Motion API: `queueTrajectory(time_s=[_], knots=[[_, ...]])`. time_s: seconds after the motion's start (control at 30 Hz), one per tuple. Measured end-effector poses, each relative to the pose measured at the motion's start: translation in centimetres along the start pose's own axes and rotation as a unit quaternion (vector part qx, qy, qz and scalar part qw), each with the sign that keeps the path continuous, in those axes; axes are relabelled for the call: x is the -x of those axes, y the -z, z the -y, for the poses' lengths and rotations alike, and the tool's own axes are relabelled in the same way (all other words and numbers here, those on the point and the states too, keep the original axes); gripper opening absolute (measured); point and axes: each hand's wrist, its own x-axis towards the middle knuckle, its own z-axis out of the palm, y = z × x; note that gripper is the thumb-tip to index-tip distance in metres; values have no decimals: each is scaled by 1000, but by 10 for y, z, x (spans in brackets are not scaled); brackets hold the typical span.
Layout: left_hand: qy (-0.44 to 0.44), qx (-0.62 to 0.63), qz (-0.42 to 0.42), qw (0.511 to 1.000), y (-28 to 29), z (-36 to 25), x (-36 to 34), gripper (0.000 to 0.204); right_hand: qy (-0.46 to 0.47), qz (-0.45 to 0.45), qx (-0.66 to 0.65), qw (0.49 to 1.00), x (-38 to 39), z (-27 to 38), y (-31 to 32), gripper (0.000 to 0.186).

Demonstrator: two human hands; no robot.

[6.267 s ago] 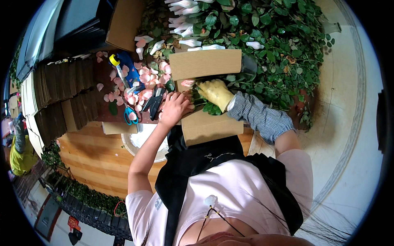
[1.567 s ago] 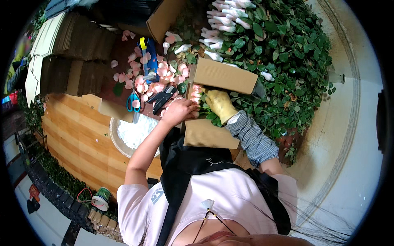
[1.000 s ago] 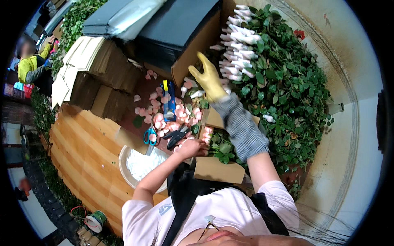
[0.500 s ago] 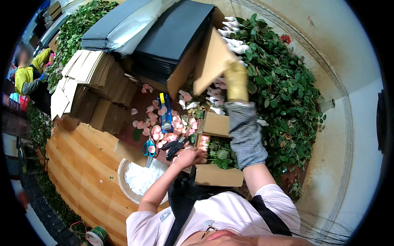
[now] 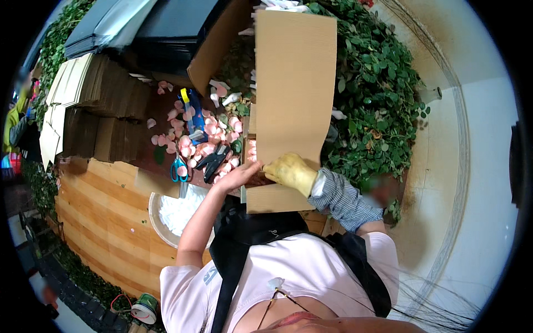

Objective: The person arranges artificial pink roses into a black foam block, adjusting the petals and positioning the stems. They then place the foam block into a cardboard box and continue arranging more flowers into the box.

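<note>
A long tan corrugated cardboard sheet (image 5: 295,83) stands out in front of me, over the rose bundle. My right hand (image 5: 290,173), in a yellow work glove with a striped grey sleeve, is closed on its lower edge. My bare left hand (image 5: 237,176) meets it at the lower left corner, fingers closed around the edge and partly in shadow beneath. Pink rose heads (image 5: 252,150) peek out at the sheet's left side; their stems are hidden underneath. A lower cardboard flap (image 5: 280,200) lies nearest my body, below both hands.
Left of the hands lie a black stapler (image 5: 214,164), blue scissors (image 5: 179,170), a blue tape dispenser (image 5: 191,114) and loose pink petals (image 5: 186,149). A round tub (image 5: 155,213) holds white pieces. Leafy rose stems (image 5: 377,105) pile up on the right; cardboard stacks (image 5: 94,89) stand far left.
My gloved right hand has brought the cardboard sheet down and toward me, over the roses. My left hand has shifted from the rose heads to the sheet's corner. The whole view has swung slightly.
</note>
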Motion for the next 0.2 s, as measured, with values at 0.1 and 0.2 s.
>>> queueTrajectory(time_s=[0.1, 0.2], knots=[[-2, -13, -47, 999, -12, -31, 12, 49, 54, -64, -146, 986, 4, -19, -36, 52], [125, -173, -42, 976, 8, -27, 16, 49, -18, 15, -254, 967, 9, -28, 0, 66]])
